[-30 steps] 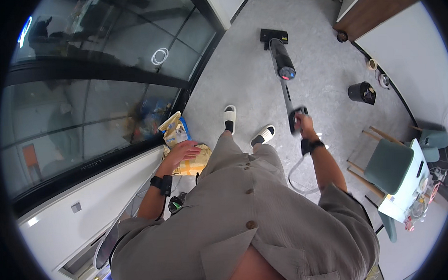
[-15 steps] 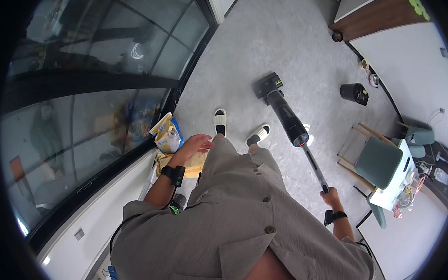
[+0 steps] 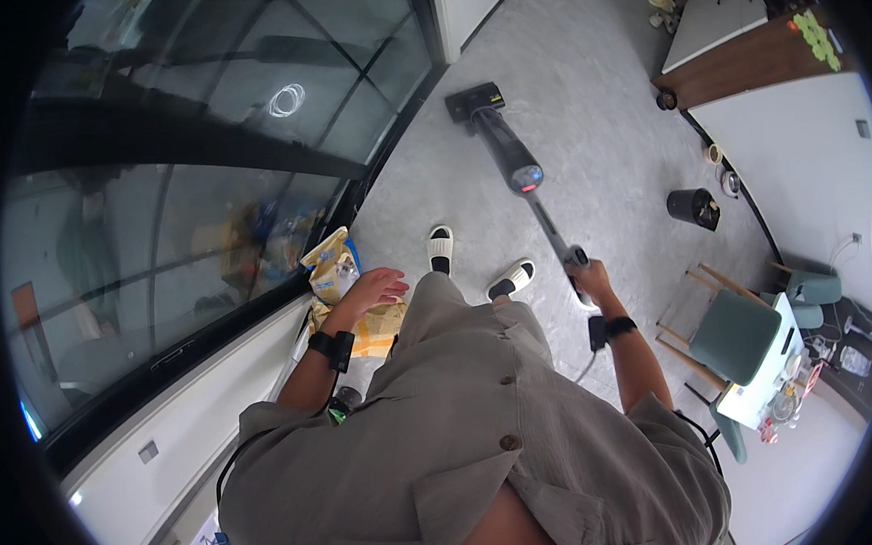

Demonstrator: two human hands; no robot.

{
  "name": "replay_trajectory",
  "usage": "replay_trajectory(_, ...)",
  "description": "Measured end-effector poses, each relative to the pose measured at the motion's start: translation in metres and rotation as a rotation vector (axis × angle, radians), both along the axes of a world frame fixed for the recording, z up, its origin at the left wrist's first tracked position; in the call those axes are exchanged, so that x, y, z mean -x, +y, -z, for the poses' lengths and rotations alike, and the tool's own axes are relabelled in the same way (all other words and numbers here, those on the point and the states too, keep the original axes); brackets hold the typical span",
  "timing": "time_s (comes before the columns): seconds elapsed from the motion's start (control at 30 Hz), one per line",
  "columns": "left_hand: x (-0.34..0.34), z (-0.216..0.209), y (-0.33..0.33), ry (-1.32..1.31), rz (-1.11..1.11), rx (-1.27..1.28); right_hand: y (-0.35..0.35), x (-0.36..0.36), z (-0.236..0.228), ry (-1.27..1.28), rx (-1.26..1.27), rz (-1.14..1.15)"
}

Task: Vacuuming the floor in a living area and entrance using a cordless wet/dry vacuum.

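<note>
My right hand [image 3: 593, 279] is closed round the handle of a dark grey upright floor washer [image 3: 511, 155]. Its wide head rests on the grey floor [image 3: 565, 105] ahead of me, close to the glass partition, and the body slants back toward my right side. A small red light glows on the round top of the body. At my left, my left hand [image 3: 377, 288] hangs with loosely bent fingers and holds nothing. Below and beside it are a yellow-and-blue bag [image 3: 332, 266] and a tan package [image 3: 378, 330] on the floor.
A black-framed glass partition [image 3: 288, 172] runs along the left. To the right stand a black bin [image 3: 693, 209], a green chair [image 3: 736, 335] and a white table [image 3: 780, 366] with small items. A cabinet [image 3: 711, 32] and shoes [image 3: 661, 7] are at the far right.
My right hand has pushed the floor washer forward and to the left, bringing its head nearer the glass partition. The right arm reaches further out. My left hand has barely moved.
</note>
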State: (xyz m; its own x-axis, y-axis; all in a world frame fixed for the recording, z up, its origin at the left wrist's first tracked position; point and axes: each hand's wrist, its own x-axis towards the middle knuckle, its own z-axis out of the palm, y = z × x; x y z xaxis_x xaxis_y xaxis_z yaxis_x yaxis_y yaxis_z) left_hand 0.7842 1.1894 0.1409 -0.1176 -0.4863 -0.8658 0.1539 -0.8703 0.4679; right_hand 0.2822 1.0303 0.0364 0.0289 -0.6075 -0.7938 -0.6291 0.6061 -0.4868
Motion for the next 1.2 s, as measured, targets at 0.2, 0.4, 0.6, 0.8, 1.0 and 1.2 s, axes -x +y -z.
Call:
replay_trajectory(0.2, -0.031, 0.006, 0.045, -0.027, -0.057, -0.025, -0.049, -0.116, -0.034, -0.751, -0.386, 0.658)
replay_trajectory(0.4, -0.051, 0.012, 0.026, 0.037, 0.015, 0.012, -0.043, -0.195, -0.037, -0.754, -0.297, 0.798)
replay_trajectory(0.6, -0.094, 0.027, 0.015, -0.008, 0.061, 0.075, -0.05, -0.25, -0.07, -0.874, -0.296, 0.922)
replay_trajectory(0.8, -0.12, 0.023, 0.001, -0.04, 0.093, 0.111, -0.079, -0.312, -0.064, -0.828, -0.159, 1.03)
replay_trajectory(1.0, -0.138, 0.048, 0.013, -0.023, 0.077, 0.122, -0.124, -0.361, -0.012, -0.749, -0.063, 0.973)
replay_trajectory(1.2, -0.143, 0.03, 0.005, -0.055, 0.177, 0.069, -0.143, -0.282, 0.025, -0.323, 0.127, 0.662)
